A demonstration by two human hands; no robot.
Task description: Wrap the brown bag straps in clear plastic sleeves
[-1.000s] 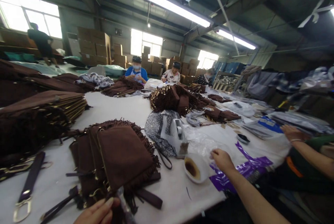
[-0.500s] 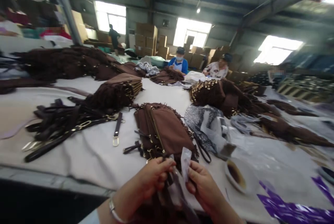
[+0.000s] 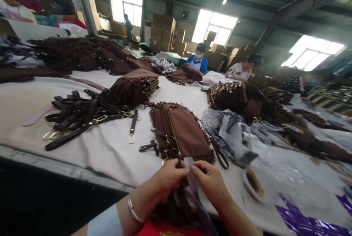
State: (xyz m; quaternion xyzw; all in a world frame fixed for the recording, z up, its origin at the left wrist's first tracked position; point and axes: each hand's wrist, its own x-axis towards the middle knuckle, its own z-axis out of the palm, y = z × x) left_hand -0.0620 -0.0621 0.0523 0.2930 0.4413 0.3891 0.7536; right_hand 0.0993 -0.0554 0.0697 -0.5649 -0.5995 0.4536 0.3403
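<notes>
My left hand (image 3: pixel 172 173) and my right hand (image 3: pixel 207 178) meet at the table's near edge, fingertips pinched on a translucent whitish strip (image 3: pixel 194 183). The strip stands up slightly above the fingers and hangs down between the wrists. Dark brown straps (image 3: pixel 180 199) dangle below my left hand; their upper part is hidden by its fingers. Just beyond lies a stack of brown fringed pouches (image 3: pixel 189 131) with gold zips and clasps. A single dark wrist strap (image 3: pixel 134 122) with a gold clip rests left of the stack.
A heap of dark straps (image 3: pixel 74 118) lies to the left. Right of the pouches are a patterned plastic-wrapped bundle (image 3: pixel 224 128), a tape roll (image 3: pixel 255 184) and purple plastic (image 3: pixel 305 217). More brown pouches (image 3: pixel 132 85) are piled farther back. A co-worker in blue (image 3: pixel 196 62) sits across the table.
My hands have come together, the right one moving in toward the left until both pinch the strip. The strip's raised end now sits lower between the fingers. The camera view has shifted.
</notes>
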